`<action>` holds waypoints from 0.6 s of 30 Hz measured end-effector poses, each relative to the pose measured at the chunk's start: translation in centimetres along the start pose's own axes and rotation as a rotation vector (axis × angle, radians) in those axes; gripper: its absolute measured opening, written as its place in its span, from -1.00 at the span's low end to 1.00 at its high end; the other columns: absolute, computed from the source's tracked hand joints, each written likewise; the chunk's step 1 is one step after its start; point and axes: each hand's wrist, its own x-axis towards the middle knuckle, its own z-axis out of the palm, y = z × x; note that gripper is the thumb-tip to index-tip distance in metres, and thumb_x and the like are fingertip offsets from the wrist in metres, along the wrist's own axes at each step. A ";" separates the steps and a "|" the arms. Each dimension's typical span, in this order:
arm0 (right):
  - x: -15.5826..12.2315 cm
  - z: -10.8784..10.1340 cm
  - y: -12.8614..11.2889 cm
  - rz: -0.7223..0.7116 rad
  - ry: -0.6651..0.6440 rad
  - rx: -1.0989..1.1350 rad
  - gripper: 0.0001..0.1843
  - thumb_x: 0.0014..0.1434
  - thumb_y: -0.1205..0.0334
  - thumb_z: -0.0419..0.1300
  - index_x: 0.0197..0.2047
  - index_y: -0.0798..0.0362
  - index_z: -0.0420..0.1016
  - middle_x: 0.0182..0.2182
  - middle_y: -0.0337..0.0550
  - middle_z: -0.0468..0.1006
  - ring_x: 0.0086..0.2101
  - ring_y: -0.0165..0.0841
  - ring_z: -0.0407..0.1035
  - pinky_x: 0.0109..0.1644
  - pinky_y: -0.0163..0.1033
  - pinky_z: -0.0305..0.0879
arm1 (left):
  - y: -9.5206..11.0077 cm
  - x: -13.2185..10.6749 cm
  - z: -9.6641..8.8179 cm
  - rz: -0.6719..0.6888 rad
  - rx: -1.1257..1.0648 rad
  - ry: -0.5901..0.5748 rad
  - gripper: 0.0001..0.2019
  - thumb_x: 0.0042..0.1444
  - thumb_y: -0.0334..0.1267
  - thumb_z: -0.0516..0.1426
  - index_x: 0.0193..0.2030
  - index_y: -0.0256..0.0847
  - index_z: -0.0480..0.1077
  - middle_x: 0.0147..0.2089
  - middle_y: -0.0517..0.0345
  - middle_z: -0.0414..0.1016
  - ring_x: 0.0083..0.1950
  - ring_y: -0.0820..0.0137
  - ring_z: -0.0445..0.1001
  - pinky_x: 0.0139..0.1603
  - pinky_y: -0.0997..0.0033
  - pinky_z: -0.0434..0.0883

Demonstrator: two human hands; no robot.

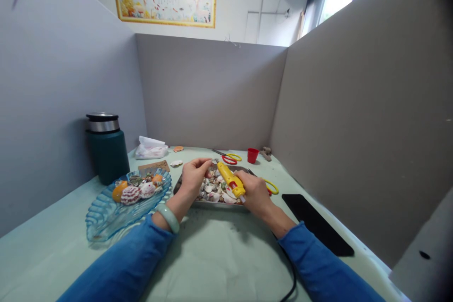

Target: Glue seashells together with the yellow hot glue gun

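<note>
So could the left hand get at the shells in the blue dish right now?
Probably yes: the blue dish lies left of the left hand and nothing covers the shells, though the fingers may be pinching something small.

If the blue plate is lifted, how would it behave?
The blue plate would probably stay stiff, as it looks moulded and ridged. It may feel heavier at the far end, where shells lie, and these could slide if it tilts.

Yellow glue gun (pixel 228 177), blue sleeves (pixel 120 264), red-and-white striped shell (pixel 130 195), dark teal flask (pixel 108 156)
</note>
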 end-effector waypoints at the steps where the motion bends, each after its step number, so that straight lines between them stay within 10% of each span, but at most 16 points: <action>1: 0.0 0.0 0.0 -0.007 0.001 -0.001 -0.84 0.02 0.38 0.07 -0.27 0.06 0.36 -0.42 -0.15 0.50 -0.43 -0.36 0.33 -0.39 -0.33 0.09 | 0.0 0.0 0.0 0.001 0.001 -0.001 -0.71 -0.20 -0.15 0.28 -0.36 -0.32 0.49 -0.45 0.14 0.51 -0.65 0.56 0.29 -0.60 0.52 0.20; 18: -0.1 0.4 -0.2 -0.012 0.008 0.013 -0.85 0.04 0.36 0.10 -0.26 0.07 0.37 -0.40 -0.16 0.50 -0.43 -0.36 0.34 -0.38 -0.33 0.11 | 0.2 0.0 0.2 -0.007 -0.015 0.001 -0.73 -0.21 -0.17 0.28 -0.38 -0.32 0.49 -0.47 0.16 0.50 -0.65 0.58 0.27 -0.60 0.52 0.22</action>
